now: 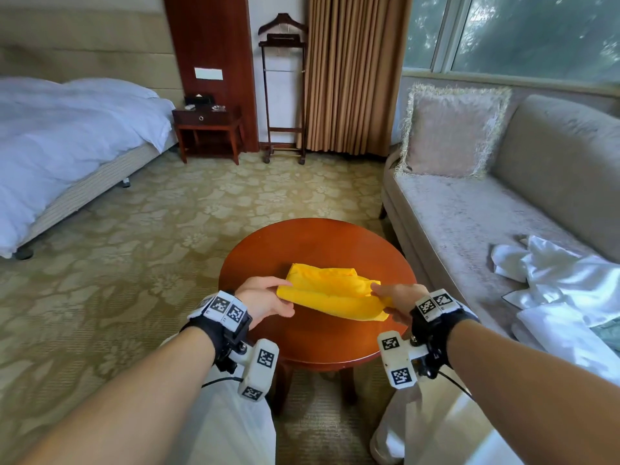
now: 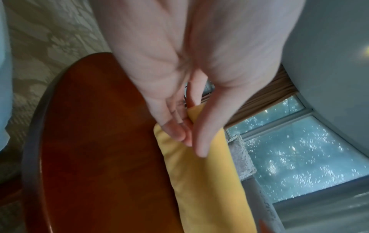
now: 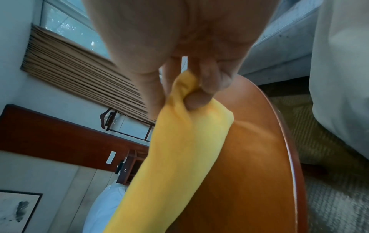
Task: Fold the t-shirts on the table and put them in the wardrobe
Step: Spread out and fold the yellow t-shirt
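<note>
Left hand [image 1: 265, 300] grip: thumb and fingers pinch the left end of the folded yellow t-shirt [image 1: 330, 293]. Right hand [image 1: 399, 302] grip: fingers curled tight around its right end. The garment spans between both hands, lower centre of frame, over the round wooden surface [image 1: 312, 243]. White clothing [image 1: 550, 273] lies on the sofa [image 1: 469, 209], right of frame.

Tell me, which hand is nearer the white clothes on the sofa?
Right. The right hand grips the yellow shirt's end on the sofa side; the left hand holds the far end, away from the white clothes.
</note>
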A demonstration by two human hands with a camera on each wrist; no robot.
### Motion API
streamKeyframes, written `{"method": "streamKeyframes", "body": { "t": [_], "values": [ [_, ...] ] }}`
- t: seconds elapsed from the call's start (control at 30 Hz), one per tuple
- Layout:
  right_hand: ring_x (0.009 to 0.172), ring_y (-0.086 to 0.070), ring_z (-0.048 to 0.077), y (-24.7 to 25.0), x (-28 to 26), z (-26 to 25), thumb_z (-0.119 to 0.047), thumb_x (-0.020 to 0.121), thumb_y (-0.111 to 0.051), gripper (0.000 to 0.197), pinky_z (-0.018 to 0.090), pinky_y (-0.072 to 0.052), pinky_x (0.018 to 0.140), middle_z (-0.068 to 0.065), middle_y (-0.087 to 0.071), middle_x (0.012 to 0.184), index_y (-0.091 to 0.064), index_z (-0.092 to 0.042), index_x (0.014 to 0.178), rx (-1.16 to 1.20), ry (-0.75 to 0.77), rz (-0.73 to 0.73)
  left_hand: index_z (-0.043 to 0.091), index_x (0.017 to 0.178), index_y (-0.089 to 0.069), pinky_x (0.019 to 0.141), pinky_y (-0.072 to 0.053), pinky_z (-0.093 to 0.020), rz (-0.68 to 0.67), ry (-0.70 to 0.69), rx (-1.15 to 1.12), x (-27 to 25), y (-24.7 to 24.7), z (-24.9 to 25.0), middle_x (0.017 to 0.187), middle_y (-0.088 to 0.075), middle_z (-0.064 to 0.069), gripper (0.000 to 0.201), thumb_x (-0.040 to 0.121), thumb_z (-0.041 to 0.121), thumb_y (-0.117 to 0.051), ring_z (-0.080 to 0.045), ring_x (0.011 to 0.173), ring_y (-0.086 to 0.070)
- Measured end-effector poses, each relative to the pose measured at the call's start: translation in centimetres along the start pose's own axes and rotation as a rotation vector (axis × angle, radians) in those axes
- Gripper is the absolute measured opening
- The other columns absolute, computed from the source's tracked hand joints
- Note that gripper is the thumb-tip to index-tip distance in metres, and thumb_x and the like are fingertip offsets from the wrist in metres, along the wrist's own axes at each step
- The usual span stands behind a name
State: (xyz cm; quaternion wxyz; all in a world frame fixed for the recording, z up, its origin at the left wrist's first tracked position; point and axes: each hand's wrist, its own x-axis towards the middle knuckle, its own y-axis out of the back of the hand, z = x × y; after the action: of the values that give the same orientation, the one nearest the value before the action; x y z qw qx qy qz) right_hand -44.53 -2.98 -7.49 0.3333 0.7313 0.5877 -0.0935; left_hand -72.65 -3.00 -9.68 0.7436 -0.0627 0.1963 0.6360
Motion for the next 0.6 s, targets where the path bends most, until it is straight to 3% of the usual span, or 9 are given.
{"method": "streamKeyframes", "body": {
  "t": [0.07,0.1,0.2,0.27,0.33,0.4,0.47,0.53,0.6],
  "values": [
    [0.065,-0.06,0.015,0.4,0.4,0.1,-0.026,0.075,-0.082,0.036,0.026,-0.049,0.05,0.008,-0.067,0.092,-0.065,-0.006,0.099,0.022,-0.022,-0.08,0.018,0.104,-0.075,0.099,-0.051,-0.044,0.045,-0.049,0.026,0.1,0.3,-0.2,0.103,-0.074,-0.012,0.062,0.043,0.013,-0.085,-0.028,0.103,-0.069],
    [0.071,-0.063,0.016,0.6,0.3,0.2,-0.019,0.072,-0.084,0.041,0.025,-0.05,0.051,0.008,-0.067,0.1,-0.064,-0.005,0.106,0.014,-0.01,-0.106,0.017,0.103,-0.075,0.098,-0.052,-0.044,0.036,-0.068,0.004,0.0,0.3,-0.2,0.104,-0.073,-0.015,0.06,0.044,0.013,-0.086,-0.029,0.103,-0.069],
    [0.085,-0.067,0.019,1.1,0.3,0.7,-0.005,0.069,-0.083,0.045,0.028,-0.056,0.067,0.009,-0.07,0.099,-0.068,-0.014,0.111,-0.206,0.117,-0.132,0.003,0.109,-0.07,0.083,-0.059,-0.036,0.014,-0.086,-0.053,-0.5,0.4,0.0,0.101,-0.072,-0.024,0.039,0.072,-0.008,-0.079,-0.029,0.091,-0.072],
    [0.087,-0.067,0.024,1.2,0.6,0.8,-0.003,0.068,-0.082,0.045,0.034,-0.058,0.079,0.016,-0.071,0.1,-0.071,-0.013,0.11,-0.281,0.151,-0.13,0.004,0.106,-0.071,0.078,-0.059,-0.033,0.048,-0.112,0.014,-0.3,0.5,0.2,0.095,-0.073,-0.02,0.025,0.082,-0.001,-0.074,-0.023,0.079,-0.07],
    [0.081,-0.065,0.021,1.3,0.9,0.6,-0.014,0.07,-0.084,0.047,0.031,-0.057,0.074,0.013,-0.071,0.098,-0.07,-0.015,0.115,-0.321,0.171,-0.116,0.014,0.098,-0.074,0.073,-0.056,-0.031,0.11,-0.147,0.169,0.1,0.8,0.2,0.089,-0.073,-0.008,0.014,0.085,0.012,-0.074,-0.015,0.075,-0.065],
    [0.095,-0.064,0.02,1.2,1.1,0.1,-0.029,0.072,-0.083,0.053,0.031,-0.053,0.078,0.006,-0.069,0.107,-0.066,-0.019,0.121,-0.39,0.171,-0.115,0.02,0.094,-0.074,0.069,-0.05,-0.025,0.128,-0.174,0.301,0.5,1.3,0.1,0.087,-0.072,0.002,0.009,0.085,0.024,-0.074,-0.012,0.08,-0.064],
    [0.117,-0.056,0.023,1.2,0.9,-0.5,-0.035,0.075,-0.08,0.059,0.034,-0.046,0.094,0.003,-0.061,0.126,-0.06,-0.02,0.129,-0.422,0.173,-0.134,0.022,0.09,-0.075,0.076,-0.05,-0.029,0.136,-0.182,0.345,1.2,1.9,-0.3,0.092,-0.071,0.003,0.015,0.083,0.035,-0.075,-0.015,0.089,-0.065],
    [0.127,-0.049,0.025,1.1,1.0,-0.9,-0.035,0.079,-0.078,0.059,0.034,-0.039,0.095,0.004,-0.055,0.135,-0.058,-0.018,0.131,-0.382,0.187,-0.157,0.023,0.09,-0.074,0.091,-0.047,-0.036,0.172,-0.199,0.366,2.1,2.4,-0.9,0.102,-0.068,0.003,0.022,0.08,0.043,-0.075,-0.019,0.1,-0.062],
    [0.129,-0.047,0.027,1.0,1.6,-1.0,-0.029,0.081,-0.077,0.059,0.034,-0.036,0.094,0.007,-0.054,0.136,-0.055,-0.013,0.133,-0.274,0.195,-0.169,0.02,0.094,-0.073,0.095,-0.045,-0.038,0.202,-0.232,0.356,2.7,2.7,-1.2,0.105,-0.068,0.003,0.025,0.083,0.042,-0.073,-0.018,0.101,-0.06]
  ]
}}
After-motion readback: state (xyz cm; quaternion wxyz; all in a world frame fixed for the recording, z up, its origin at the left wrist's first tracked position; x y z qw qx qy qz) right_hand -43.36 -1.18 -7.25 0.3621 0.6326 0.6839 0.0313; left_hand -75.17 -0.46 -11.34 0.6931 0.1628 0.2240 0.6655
